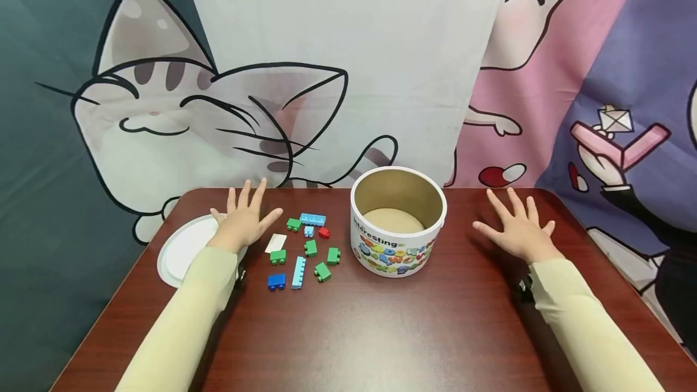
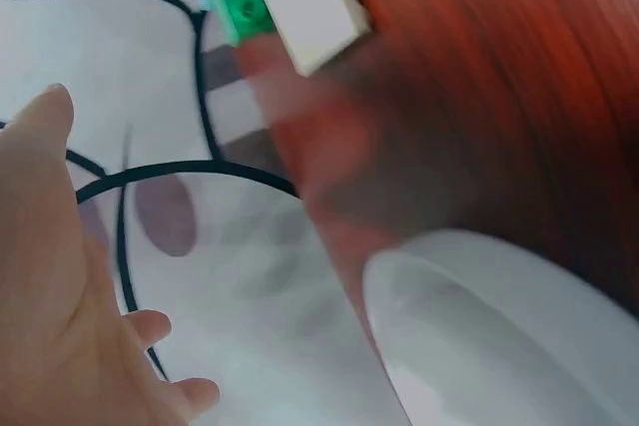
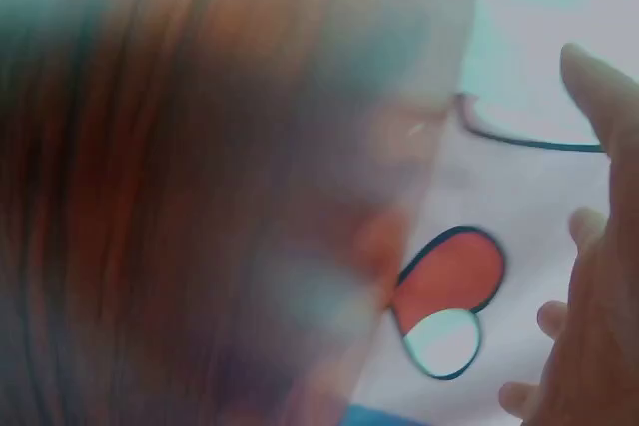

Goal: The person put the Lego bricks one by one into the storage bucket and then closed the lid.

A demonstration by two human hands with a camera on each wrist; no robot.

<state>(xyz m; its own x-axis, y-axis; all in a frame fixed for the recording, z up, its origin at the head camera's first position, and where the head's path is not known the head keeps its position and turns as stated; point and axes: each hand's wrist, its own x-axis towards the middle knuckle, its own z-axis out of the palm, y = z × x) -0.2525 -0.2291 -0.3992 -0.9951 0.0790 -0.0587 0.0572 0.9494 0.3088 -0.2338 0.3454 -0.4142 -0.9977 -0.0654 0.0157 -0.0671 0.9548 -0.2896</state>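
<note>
My left hand (image 1: 239, 222) is spread with its fingers straight, over the right part of a white plate (image 1: 173, 250) at the table's left. To its right lie several small building blocks, among them a green block (image 1: 278, 257), a white block (image 1: 276, 243), a dark blue block (image 1: 276, 282), a long light blue block (image 1: 298, 273) and a red block (image 1: 323, 232). My right hand (image 1: 520, 231), fingers also spread, holds nothing near the table's right side. Between the hands stands a white round bucket (image 1: 394, 253) with colourful print, lidless, no blocks showing inside.
The brown wooden table (image 1: 381, 331) ends at a back edge close behind the bucket. Cartoon cloth hangings (image 1: 354, 35) cover the wall behind it. More green blocks, such as one angled green block (image 1: 322, 271), lie just left of the bucket.
</note>
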